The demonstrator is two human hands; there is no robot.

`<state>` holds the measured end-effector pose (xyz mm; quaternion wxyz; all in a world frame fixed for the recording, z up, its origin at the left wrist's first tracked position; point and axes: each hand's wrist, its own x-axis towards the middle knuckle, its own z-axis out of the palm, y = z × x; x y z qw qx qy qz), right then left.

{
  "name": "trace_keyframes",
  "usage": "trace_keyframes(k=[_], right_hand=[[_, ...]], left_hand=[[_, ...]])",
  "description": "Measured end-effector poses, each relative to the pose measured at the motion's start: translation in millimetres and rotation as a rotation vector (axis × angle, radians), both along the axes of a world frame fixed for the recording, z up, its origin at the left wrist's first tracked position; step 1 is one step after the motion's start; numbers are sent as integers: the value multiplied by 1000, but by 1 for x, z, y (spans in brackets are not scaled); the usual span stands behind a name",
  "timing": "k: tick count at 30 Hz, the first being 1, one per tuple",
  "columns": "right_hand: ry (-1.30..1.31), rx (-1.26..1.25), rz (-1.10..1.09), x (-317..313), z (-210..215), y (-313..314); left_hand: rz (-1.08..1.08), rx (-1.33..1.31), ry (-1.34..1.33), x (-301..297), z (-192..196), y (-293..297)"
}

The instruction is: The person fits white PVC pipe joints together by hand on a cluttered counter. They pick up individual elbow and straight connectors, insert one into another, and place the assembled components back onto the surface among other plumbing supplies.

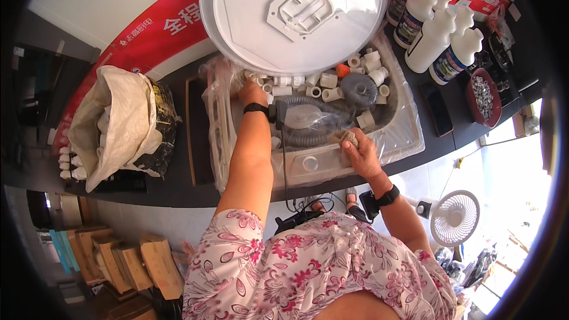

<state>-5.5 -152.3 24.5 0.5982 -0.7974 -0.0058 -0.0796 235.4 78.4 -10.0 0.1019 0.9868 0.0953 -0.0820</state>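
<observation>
A white basin (pixel 409 133) wrapped in clear plastic lies across the dark counter, filled with white pipe fittings (pixel 332 95). My left hand (pixel 251 93) reaches to its far left corner, against the fittings; its fingertips are hidden. Over the near right rim, my right hand (pixel 363 155) is closed on a crumpled brownish rag (pixel 344 138). Between the hands runs a grey corrugated hose (pixel 305 140) with a clear plastic bag (pixel 311 117) on it. A coiled grey hose (pixel 359 90) and an orange piece (pixel 342 70) sit near the back.
A large round white cover (pixel 243 29) overhangs the basin's far side. White bottles (pixel 431 38), a phone (pixel 437 109) and a red bowl (pixel 485 99) of small clear pieces stand right. A cloth sack (pixel 115 130) is left. On the floor are a fan (pixel 455 218) and cardboard boxes (pixel 160 266).
</observation>
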Motion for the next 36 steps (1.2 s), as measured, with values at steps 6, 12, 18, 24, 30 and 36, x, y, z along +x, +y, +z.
trace_keyframes(k=[6,12,18,24,30,36], right_hand=[[3,-33,-23,-1,-4,-7],[-43,10,78,5,10,9],[-25,28,27,0,-11,-6],[-101,136,58,-2,-1,-2],[-116,202,62,3,-11,-5],[-163,206,158,8,-8,-7]], left_hand=[[59,-23,-131,11,-38,-14],[362,-588,-189,54,-130,76],[1139,-1721,-43,3,-13,0],[743,-1926,166,-72,38,12],[408,-2293,585,-162,67,-24],[176,-2353,665,-203,39,-51]])
